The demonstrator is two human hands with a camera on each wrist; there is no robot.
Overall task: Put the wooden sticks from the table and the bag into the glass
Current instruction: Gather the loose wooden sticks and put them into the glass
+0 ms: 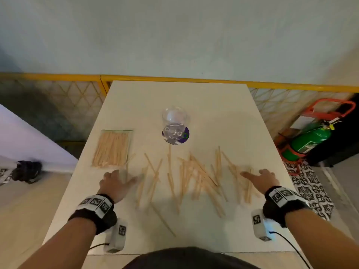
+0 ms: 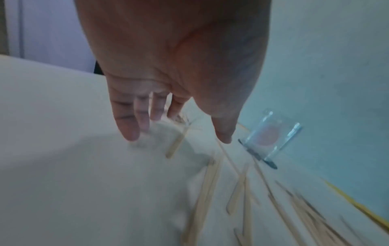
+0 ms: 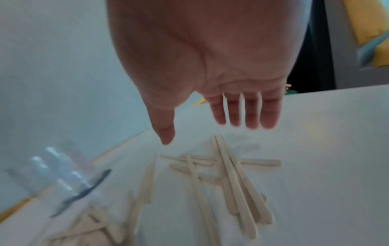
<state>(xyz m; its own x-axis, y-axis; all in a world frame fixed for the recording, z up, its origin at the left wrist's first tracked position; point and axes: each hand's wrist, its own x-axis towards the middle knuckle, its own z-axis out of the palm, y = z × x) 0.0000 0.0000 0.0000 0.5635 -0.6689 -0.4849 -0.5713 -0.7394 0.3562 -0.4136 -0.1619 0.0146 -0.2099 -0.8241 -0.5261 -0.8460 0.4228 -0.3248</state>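
Several loose wooden sticks (image 1: 194,177) lie scattered across the middle of the white table (image 1: 194,101). A clear bag of sticks (image 1: 112,148) lies flat at the left. An empty clear glass (image 1: 175,122) stands on a purple round coaster behind the sticks. My left hand (image 1: 118,182) hovers flat with fingers spread at the left end of the scatter, just in front of the bag; it holds nothing (image 2: 168,126). My right hand (image 1: 258,179) is spread over the right end of the sticks (image 3: 235,179), palm down, also holding nothing.
A yellow-railed mesh fence (image 1: 174,78) runs behind the table. A green fire extinguisher (image 1: 308,140) in an orange stand sits on the floor at the right. A dark object (image 1: 27,171) lies by a white surface at the left.
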